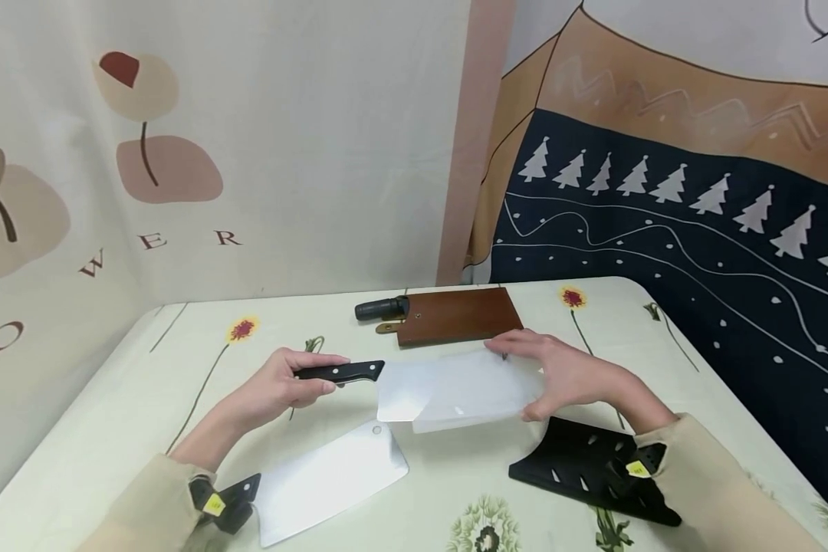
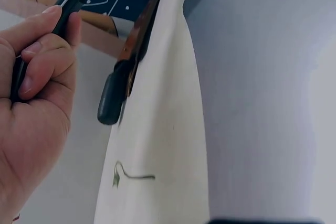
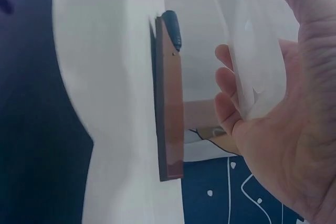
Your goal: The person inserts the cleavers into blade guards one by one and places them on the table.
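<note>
My left hand [image 1: 279, 383] grips the black handle [image 1: 345, 372] of a cleaver held up over the table, its wide blade [image 1: 396, 391] pointing right. Over most of that blade sits a translucent white blade guard [image 1: 472, 389]. My right hand [image 1: 569, 374] holds the guard's far end between thumb and fingers; the right wrist view shows the fingers [image 3: 227, 83] curled round the guard [image 3: 254, 51]. Below lies a second cleaver [image 1: 331, 483], bare, with a hole near its blade's corner; my left wrist partly hides its handle. In the left wrist view its blade [image 2: 262, 103] looms large.
A knife in a brown leather-like sheath [image 1: 462, 318], with a black handle, lies at the table's back. To the right, under my right wrist, is a black slotted blade cover [image 1: 579, 468]. Printed curtains [image 1: 317, 153] hang behind the flower-patterned tablecloth [image 1: 200, 337].
</note>
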`<state>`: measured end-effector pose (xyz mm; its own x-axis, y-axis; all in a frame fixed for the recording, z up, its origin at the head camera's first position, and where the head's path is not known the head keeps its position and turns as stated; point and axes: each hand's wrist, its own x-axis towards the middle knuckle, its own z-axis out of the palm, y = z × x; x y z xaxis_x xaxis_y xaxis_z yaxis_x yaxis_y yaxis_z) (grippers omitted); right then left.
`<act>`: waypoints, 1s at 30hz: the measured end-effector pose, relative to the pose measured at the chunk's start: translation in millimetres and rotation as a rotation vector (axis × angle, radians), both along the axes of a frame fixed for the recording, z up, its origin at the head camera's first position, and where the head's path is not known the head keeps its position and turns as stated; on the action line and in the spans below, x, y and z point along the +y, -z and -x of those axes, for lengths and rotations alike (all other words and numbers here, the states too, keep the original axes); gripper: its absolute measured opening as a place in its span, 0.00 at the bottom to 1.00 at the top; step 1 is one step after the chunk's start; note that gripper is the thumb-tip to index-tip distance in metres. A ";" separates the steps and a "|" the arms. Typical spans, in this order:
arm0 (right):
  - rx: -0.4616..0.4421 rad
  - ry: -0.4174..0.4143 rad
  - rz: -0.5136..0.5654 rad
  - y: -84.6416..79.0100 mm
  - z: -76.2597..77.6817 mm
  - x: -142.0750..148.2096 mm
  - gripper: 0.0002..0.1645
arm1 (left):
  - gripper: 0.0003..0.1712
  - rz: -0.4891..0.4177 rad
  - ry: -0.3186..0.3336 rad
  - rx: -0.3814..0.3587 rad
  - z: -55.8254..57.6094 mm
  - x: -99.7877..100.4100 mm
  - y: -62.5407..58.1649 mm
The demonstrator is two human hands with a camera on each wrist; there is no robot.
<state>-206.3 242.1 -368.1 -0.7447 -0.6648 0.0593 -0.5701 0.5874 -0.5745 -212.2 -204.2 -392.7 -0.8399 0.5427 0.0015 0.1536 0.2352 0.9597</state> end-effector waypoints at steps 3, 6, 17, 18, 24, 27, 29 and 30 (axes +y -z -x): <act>0.010 0.017 0.009 -0.9 1.8 -1.4 0.55 | 0.24 -0.003 -0.036 -0.002 -1.0 6.6 -0.4; 0.015 0.032 0.005 -2.4 2.8 0.5 0.56 | 0.24 -0.004 -0.058 -0.001 -1.1 11.1 -0.6; 0.004 0.073 0.028 -0.7 3.6 -0.3 0.57 | 0.24 -0.006 -0.075 -0.007 -1.2 26.7 -5.4; 0.004 0.072 0.030 0.5 4.2 -1.9 0.57 | 0.25 -0.012 -0.071 -0.011 -1.2 29.9 -5.6; 0.002 0.074 0.035 4.7 6.3 -7.5 0.56 | 0.25 -0.050 -0.077 -0.025 -2.4 44.6 -4.5; 0.013 0.081 0.041 4.6 6.7 -6.2 0.57 | 0.25 -0.059 -0.092 -0.017 -3.3 48.3 -4.3; 0.014 0.085 0.044 5.0 7.5 -5.1 0.57 | 0.25 -0.060 -0.101 -0.010 -3.7 50.3 -4.5; 0.013 0.086 0.045 5.4 7.7 -4.5 0.57 | 0.25 -0.064 -0.104 -0.010 -3.9 51.1 -4.4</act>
<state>-214.0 237.6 -373.5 -0.7978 -0.5950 0.0976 -0.5262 0.6079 -0.5946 -208.3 -153.1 -388.4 -0.8919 0.4516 0.0243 0.1218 0.1880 0.9746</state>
